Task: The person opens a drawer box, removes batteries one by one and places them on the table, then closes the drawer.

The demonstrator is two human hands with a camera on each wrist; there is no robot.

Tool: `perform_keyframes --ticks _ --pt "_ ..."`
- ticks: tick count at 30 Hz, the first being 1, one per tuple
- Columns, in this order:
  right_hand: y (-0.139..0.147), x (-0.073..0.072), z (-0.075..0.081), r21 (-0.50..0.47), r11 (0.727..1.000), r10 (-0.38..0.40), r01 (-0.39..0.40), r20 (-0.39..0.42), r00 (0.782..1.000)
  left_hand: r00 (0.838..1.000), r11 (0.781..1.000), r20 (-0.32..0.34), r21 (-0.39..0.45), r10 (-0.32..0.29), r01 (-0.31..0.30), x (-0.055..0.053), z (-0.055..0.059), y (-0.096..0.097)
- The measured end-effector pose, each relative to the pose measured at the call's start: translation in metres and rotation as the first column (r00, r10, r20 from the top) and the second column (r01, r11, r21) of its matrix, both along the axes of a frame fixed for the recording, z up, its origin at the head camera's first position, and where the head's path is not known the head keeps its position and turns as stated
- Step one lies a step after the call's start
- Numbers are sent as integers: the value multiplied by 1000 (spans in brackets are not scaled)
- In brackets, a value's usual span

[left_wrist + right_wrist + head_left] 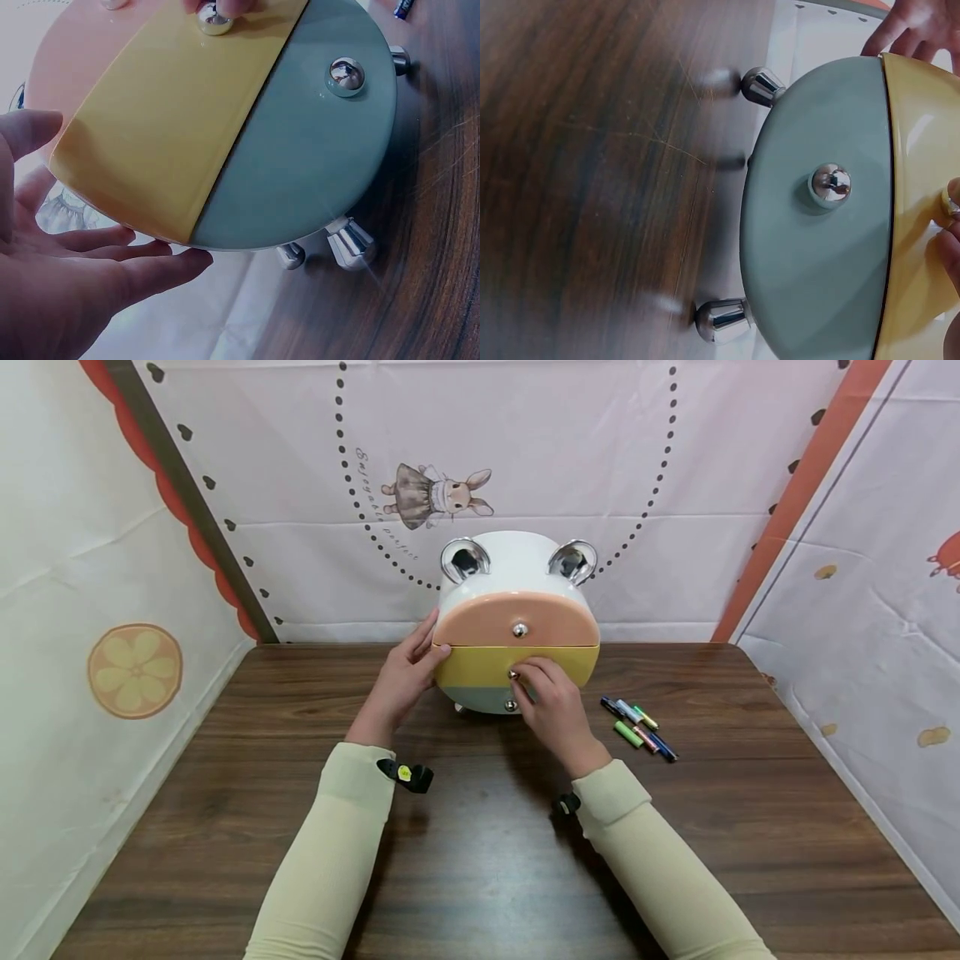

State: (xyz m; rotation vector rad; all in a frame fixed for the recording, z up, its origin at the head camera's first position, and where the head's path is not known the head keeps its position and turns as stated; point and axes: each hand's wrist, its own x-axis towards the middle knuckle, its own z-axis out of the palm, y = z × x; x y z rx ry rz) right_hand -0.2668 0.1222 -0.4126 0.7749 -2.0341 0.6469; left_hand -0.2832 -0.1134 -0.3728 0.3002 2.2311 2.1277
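A rounded white drawer box (513,553) with two silver ears stands on the table. Its front has three drawers: pink (480,625) on top, yellow (472,667) in the middle, pale green (300,157) at the bottom. Each drawer carries a round silver knob. My right hand (557,706) pinches the yellow drawer's knob (214,19) between thumb and fingers. Against the box's left side rest the fairly straight fingers of my left hand (401,681), its thumb near the front edge. A dark seam (892,187) runs between the yellow and green fronts.
Several markers (637,727) lie on the wooden table (480,843), right of the box. Short silver feet (724,321) hold the box up. A printed cloth (570,435) hangs behind, with more cloth at both sides.
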Motion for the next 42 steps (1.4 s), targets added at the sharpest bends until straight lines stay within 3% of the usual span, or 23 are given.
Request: perform_keyframes --ticks 12,18,26,30,34,36,42 --pt "0 -4 -1 -26 1000 -12 12 9 1000 1000 1000 -9 -3 21 -21 -2 -4 3" --pt "-1 -3 -2 -38 999 -8 9 17 1000 999 999 9 -38 36 -36 1 1 3" --pt "1 4 -14 -175 984 -16 38 121 992 999 995 -3 -91 43 -43 18 19 9" --pt "2 7 -23 -241 967 -35 80 187 982 998 993 -21 -99 55 -57 11 9 8" --pt "1 9 -28 -256 958 -56 131 283 958 997 993 -40 -93 68 -72 1 -4 5" --pt "0 10 -29 -253 953 -70 164 343 937 997 993 -37 -95 71 -74 2 -3 5" --pt "-3 14 -32 -292 927 -44 236 539 841 996 992 -30 -93 80 -82 2 -4 5"
